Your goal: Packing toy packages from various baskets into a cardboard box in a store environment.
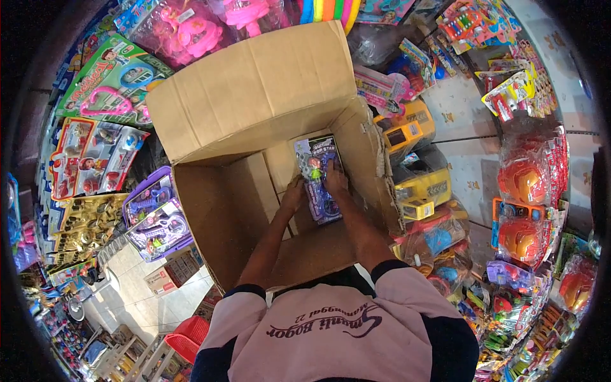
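A large open cardboard box (pixel 215 205) stands before me, its far flap (pixel 258 81) folded outward. Inside it is a purple boxed toy guitar (pixel 317 210) with printed writing and a cartoon figure on the front. At the package's left edge is my left hand (pixel 293 195), its fingertips partly hidden against the side. My right hand (pixel 336 181) grips the right edge, fingers lying over the printed front. Both forearms reach in over the box's near wall. The package's underside cannot be seen.
Bagged pink toys (pixel 191 33) and a green toy medical set (pixel 114 81) lie beyond the box. Two more guitar packages (pixel 160 231) are at left. Yellow toy trucks (pixel 425 186) line the right side. A red plastic basket (pixel 188 336) sits low at left, above tiled floor (pixel 138 305).
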A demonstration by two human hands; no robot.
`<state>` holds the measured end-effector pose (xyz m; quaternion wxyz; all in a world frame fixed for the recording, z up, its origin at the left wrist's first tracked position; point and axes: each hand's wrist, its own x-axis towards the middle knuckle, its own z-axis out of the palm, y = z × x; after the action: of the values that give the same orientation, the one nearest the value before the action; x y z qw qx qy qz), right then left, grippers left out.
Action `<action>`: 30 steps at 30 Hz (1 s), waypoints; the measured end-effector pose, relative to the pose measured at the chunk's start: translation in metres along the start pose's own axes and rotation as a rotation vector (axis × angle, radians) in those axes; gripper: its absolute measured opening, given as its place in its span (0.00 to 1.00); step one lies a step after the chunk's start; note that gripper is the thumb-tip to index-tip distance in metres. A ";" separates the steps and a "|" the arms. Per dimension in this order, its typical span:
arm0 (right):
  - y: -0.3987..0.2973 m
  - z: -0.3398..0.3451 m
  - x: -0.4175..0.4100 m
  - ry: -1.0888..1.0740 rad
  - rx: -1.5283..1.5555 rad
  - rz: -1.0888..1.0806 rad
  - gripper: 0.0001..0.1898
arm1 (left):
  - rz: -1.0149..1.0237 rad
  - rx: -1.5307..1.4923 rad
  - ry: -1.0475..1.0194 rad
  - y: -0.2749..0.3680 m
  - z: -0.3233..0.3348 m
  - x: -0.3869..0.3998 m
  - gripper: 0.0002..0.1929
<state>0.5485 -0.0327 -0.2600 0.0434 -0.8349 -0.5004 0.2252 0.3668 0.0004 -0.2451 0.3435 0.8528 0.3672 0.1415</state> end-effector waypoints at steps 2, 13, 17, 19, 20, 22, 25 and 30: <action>-0.004 -0.002 -0.002 -0.041 0.007 -0.043 0.36 | -0.029 0.096 -0.085 -0.009 -0.002 -0.012 0.24; -0.008 -0.008 -0.007 0.068 -0.011 -0.081 0.29 | -0.025 0.206 -0.423 -0.022 -0.007 -0.010 0.33; -0.004 -0.020 -0.009 -0.085 -0.007 -0.069 0.32 | -0.003 0.194 -0.455 -0.020 -0.014 -0.006 0.36; 0.003 -0.032 -0.006 -0.115 -0.009 -0.066 0.34 | 0.029 0.183 -0.479 -0.007 -0.022 0.006 0.36; 0.005 -0.039 -0.004 -0.097 -0.037 -0.123 0.33 | -0.107 0.145 -0.522 0.002 -0.025 0.012 0.34; -0.006 -0.064 -0.002 -0.061 -0.063 -0.194 0.32 | -0.240 0.120 -0.544 0.012 -0.040 0.020 0.33; -0.037 -0.118 -0.015 -0.187 0.028 -0.178 0.29 | -0.071 0.173 -0.526 0.025 -0.069 0.023 0.27; -0.068 -0.219 -0.101 0.007 0.233 -0.277 0.29 | 0.064 0.234 -0.484 0.114 -0.136 0.015 0.21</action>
<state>0.5444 -0.0519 -0.0096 0.1720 -0.7482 -0.5810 0.2705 0.3700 0.0203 -0.0678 0.3158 0.9068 0.2611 -0.0993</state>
